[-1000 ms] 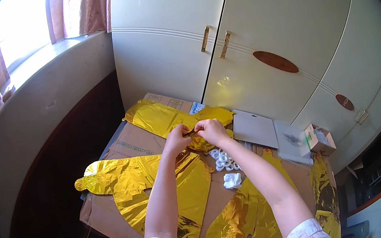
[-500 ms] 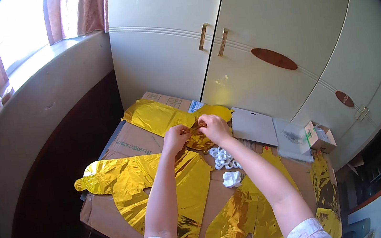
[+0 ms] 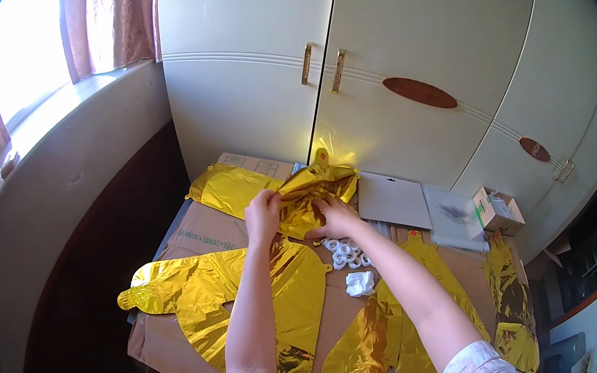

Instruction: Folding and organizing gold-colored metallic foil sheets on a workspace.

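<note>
A gold foil balloon (image 3: 302, 216), flat and crumpled, lies at the far middle of the cardboard-covered table. My left hand (image 3: 263, 214) pinches its left edge and lifts it a little. My right hand (image 3: 336, 218) rests on the same foil with thumb and fingers spread apart; part of its fingertips is lost against the shiny folds. Behind them the foil's upper part stands raised toward the cabinet. Close to my right wrist sit several small white rolls (image 3: 345, 253), with a folded white bundle (image 3: 360, 284) nearer me.
Other flat gold foil balloons lie at left (image 3: 210, 289), far left (image 3: 223, 189), front right (image 3: 419, 299) and the right edge (image 3: 512, 309). A grey board (image 3: 393, 198) leans by the cabinet doors (image 3: 414, 35). A small open box (image 3: 498, 211) stands at right.
My hands have moved apart from a close pinch at the foil. The right hand has spread and come lower, while the foil behind has risen and opened out.
</note>
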Tool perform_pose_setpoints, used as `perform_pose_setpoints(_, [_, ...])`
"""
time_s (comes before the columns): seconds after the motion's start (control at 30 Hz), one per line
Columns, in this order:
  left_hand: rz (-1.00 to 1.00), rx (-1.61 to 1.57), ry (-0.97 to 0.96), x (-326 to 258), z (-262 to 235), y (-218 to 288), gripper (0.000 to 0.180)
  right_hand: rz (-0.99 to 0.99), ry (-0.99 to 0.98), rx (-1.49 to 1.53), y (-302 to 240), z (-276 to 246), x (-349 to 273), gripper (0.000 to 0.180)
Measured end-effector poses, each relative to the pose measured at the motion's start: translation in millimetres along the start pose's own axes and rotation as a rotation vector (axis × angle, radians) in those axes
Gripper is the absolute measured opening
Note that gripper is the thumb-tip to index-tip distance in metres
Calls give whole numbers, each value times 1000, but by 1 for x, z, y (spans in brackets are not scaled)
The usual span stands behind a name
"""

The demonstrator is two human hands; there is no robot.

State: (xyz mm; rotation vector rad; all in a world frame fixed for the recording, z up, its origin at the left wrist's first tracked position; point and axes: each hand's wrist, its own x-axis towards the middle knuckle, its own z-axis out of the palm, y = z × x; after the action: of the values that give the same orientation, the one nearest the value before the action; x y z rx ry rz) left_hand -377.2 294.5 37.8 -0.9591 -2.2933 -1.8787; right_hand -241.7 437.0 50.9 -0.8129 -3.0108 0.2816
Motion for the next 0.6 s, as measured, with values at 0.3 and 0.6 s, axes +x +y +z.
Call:
perform_pose_setpoints(0.3, [173,-317,429,24,-47,39,12,96,-195,-58,-2,0,2,124])
perform_pose_setpoints(0.6, [462,-530,659,0,-115,137,13,119,-201,-40,1,-9,2,126])
